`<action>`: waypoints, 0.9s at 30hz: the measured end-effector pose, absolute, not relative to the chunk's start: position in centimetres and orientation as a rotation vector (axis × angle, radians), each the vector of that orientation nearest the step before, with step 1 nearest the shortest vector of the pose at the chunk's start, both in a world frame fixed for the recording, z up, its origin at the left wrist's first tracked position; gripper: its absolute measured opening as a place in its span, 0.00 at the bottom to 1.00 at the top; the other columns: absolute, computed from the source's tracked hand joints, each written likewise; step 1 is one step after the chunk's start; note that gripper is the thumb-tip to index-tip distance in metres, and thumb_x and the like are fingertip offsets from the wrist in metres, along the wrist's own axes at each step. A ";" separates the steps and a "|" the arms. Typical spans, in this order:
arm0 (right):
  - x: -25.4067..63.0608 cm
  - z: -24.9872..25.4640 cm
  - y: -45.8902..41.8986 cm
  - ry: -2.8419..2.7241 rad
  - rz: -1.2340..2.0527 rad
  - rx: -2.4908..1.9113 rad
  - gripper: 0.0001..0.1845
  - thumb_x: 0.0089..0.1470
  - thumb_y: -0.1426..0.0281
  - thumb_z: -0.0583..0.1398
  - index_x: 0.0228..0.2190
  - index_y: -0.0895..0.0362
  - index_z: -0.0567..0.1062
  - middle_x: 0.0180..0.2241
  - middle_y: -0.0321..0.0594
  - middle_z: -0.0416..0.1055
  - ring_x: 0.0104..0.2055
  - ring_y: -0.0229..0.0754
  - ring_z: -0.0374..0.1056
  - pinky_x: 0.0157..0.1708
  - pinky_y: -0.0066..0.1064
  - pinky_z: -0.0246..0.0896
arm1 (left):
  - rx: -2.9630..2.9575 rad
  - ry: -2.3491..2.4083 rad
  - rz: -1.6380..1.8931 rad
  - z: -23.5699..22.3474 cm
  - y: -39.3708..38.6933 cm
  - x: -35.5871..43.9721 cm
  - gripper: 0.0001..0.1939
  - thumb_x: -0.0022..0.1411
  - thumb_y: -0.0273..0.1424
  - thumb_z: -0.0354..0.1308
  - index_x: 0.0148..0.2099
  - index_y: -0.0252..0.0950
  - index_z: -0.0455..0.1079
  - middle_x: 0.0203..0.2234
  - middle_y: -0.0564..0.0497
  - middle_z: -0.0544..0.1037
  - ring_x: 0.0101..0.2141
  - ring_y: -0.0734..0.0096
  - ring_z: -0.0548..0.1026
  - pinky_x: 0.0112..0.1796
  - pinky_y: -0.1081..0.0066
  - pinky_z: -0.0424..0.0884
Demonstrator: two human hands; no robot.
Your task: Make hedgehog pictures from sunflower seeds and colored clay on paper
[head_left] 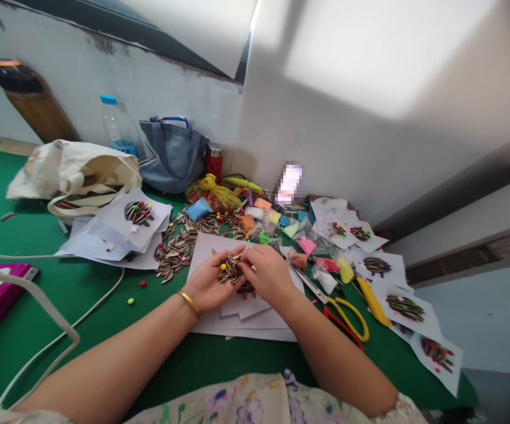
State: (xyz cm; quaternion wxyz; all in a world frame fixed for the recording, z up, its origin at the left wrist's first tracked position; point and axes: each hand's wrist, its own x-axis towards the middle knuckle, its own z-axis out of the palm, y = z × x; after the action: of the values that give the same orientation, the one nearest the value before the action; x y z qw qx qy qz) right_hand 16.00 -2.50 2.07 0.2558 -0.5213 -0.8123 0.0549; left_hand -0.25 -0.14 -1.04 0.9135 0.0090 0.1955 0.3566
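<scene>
My left hand (206, 282) lies palm up and cupped, carrying a small heap of striped sunflower seeds (231, 268) with a yellow bead-like ball among them. Above that palm, my right hand (268, 274) is closed in a pinch, its fingertips in the seeds; exactly what sits between them is partly hidden. Under both hands lie stacked sheets of white paper (277, 324). A dark brown shape on the top sheet is mostly covered by the hands. To the left of the paper spreads a loose pile of sunflower seeds (175, 253) dotted with small coloured balls.
Bags of coloured clay (307, 244) lie beyond the paper. Scissors (343, 318) and a yellow utility knife (373, 301) are at right, beside paper cards with seed figures (405, 307). A white cable (100, 303), cloth bag (78, 171) and phone (289, 184) are around.
</scene>
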 end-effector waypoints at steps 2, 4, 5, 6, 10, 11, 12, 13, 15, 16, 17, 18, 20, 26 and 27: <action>15.9 2.4 -2.4 -2.187 0.181 -1.387 0.05 0.58 0.73 0.59 0.32 0.54 0.75 0.34 0.40 0.73 0.41 0.44 0.66 0.44 0.34 0.59 | 0.021 0.416 0.752 -0.9 -0.1 -0.3 0.17 0.70 0.30 0.47 0.56 0.35 0.68 0.37 0.45 0.80 0.35 0.65 0.80 0.40 0.63 0.77; 16.0 2.7 -2.4 -2.160 0.213 -1.362 0.06 0.59 0.74 0.59 0.35 0.54 0.76 0.36 0.40 0.74 0.42 0.44 0.67 0.45 0.34 0.60 | 0.034 0.430 0.765 -0.7 -0.1 -0.4 0.17 0.70 0.30 0.46 0.56 0.35 0.68 0.37 0.44 0.80 0.35 0.65 0.80 0.39 0.63 0.78; 16.1 2.8 -2.5 -2.145 0.221 -1.356 0.06 0.59 0.74 0.58 0.36 0.54 0.76 0.36 0.41 0.74 0.43 0.44 0.67 0.45 0.35 0.60 | 0.039 0.433 0.769 -0.7 -0.1 -0.4 0.17 0.70 0.31 0.45 0.56 0.35 0.68 0.38 0.44 0.80 0.35 0.64 0.80 0.39 0.63 0.78; 16.2 2.9 -2.7 -2.135 0.226 -1.351 0.07 0.59 0.74 0.58 0.37 0.54 0.76 0.37 0.41 0.74 0.43 0.44 0.67 0.45 0.35 0.60 | 0.043 0.430 0.770 -0.6 0.0 -0.4 0.17 0.70 0.31 0.45 0.56 0.35 0.68 0.39 0.44 0.80 0.36 0.64 0.80 0.39 0.63 0.78; 16.3 2.9 -3.3 -2.159 0.228 -1.338 0.06 0.58 0.73 0.58 0.35 0.54 0.76 0.36 0.41 0.74 0.43 0.45 0.66 0.44 0.36 0.60 | 0.059 0.388 0.777 -0.8 0.0 -0.4 0.18 0.70 0.31 0.44 0.58 0.35 0.66 0.45 0.42 0.78 0.40 0.63 0.79 0.41 0.63 0.77; 16.3 2.8 -3.5 -2.177 0.229 -1.333 0.06 0.58 0.73 0.58 0.35 0.54 0.76 0.37 0.41 0.73 0.43 0.46 0.66 0.44 0.36 0.60 | 0.063 0.381 0.779 -0.9 0.0 -0.4 0.19 0.70 0.30 0.44 0.59 0.35 0.65 0.46 0.42 0.78 0.42 0.63 0.79 0.42 0.63 0.77; 16.2 2.7 -3.6 -2.193 0.231 -1.331 0.06 0.57 0.73 0.59 0.35 0.54 0.76 0.37 0.41 0.73 0.43 0.46 0.66 0.44 0.36 0.60 | 0.067 0.378 0.781 -0.9 0.1 -0.3 0.19 0.70 0.30 0.44 0.59 0.35 0.65 0.46 0.42 0.78 0.42 0.62 0.79 0.41 0.63 0.77; 16.0 2.6 -3.6 -2.207 0.234 -1.332 0.05 0.57 0.73 0.59 0.35 0.54 0.76 0.37 0.41 0.73 0.43 0.46 0.66 0.44 0.36 0.60 | 0.069 0.378 0.781 -0.9 0.1 -0.3 0.19 0.70 0.30 0.44 0.58 0.34 0.66 0.46 0.42 0.78 0.42 0.62 0.79 0.40 0.64 0.77; 15.7 2.5 -3.6 -2.221 0.240 -1.336 0.04 0.56 0.73 0.60 0.34 0.54 0.76 0.37 0.41 0.73 0.42 0.46 0.66 0.43 0.36 0.60 | 0.072 0.382 0.774 -0.9 0.1 -0.3 0.18 0.70 0.30 0.45 0.57 0.34 0.67 0.45 0.42 0.78 0.39 0.63 0.80 0.38 0.66 0.77; 15.5 2.4 -3.6 -2.222 0.240 -1.340 0.04 0.56 0.73 0.61 0.34 0.54 0.76 0.37 0.41 0.73 0.42 0.46 0.66 0.43 0.36 0.60 | 0.071 0.385 0.769 -0.9 0.1 -0.3 0.18 0.70 0.30 0.45 0.57 0.34 0.67 0.43 0.42 0.79 0.38 0.64 0.80 0.37 0.67 0.76; 15.3 2.4 -3.5 -2.221 0.241 -1.343 0.03 0.55 0.73 0.61 0.33 0.55 0.76 0.37 0.41 0.73 0.43 0.46 0.66 0.44 0.36 0.60 | 0.068 0.389 0.766 -0.9 0.1 -0.3 0.17 0.70 0.30 0.45 0.56 0.34 0.68 0.42 0.42 0.79 0.36 0.65 0.80 0.35 0.68 0.76; 15.1 2.4 -3.5 -2.220 0.241 -1.347 0.03 0.54 0.74 0.61 0.33 0.55 0.76 0.37 0.41 0.73 0.43 0.46 0.66 0.44 0.36 0.60 | 0.062 0.397 0.765 -0.9 0.1 -0.2 0.17 0.70 0.30 0.45 0.56 0.34 0.68 0.40 0.43 0.80 0.35 0.65 0.80 0.35 0.68 0.76; 14.8 2.4 -3.3 -2.227 0.245 -1.362 0.03 0.54 0.74 0.62 0.32 0.55 0.76 0.37 0.41 0.73 0.43 0.46 0.66 0.44 0.36 0.60 | 0.047 0.417 0.773 -0.9 0.0 -0.2 0.17 0.69 0.29 0.45 0.56 0.33 0.68 0.37 0.44 0.80 0.33 0.66 0.80 0.34 0.69 0.76; 14.4 2.4 -3.0 -2.219 0.299 -1.386 0.05 0.52 0.77 0.60 0.29 0.55 0.74 0.33 0.39 0.72 0.40 0.44 0.66 0.42 0.34 0.61 | 0.047 0.427 0.771 -0.9 0.0 -0.1 0.17 0.69 0.29 0.46 0.56 0.32 0.68 0.36 0.44 0.80 0.35 0.66 0.80 0.39 0.67 0.76; 14.5 2.4 -3.0 -2.199 0.317 -1.371 0.05 0.53 0.77 0.60 0.29 0.55 0.74 0.33 0.39 0.72 0.40 0.43 0.66 0.42 0.34 0.61 | 0.049 0.428 0.773 -0.9 0.0 -0.1 0.17 0.69 0.29 0.46 0.56 0.33 0.68 0.36 0.44 0.80 0.35 0.66 0.80 0.40 0.67 0.76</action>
State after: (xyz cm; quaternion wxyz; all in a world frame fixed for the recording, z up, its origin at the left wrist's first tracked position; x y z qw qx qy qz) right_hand 14.49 -2.96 2.41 0.2626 -0.5067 -0.8127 0.1173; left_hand -0.06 0.02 -0.88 0.9037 0.0235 0.2071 0.3741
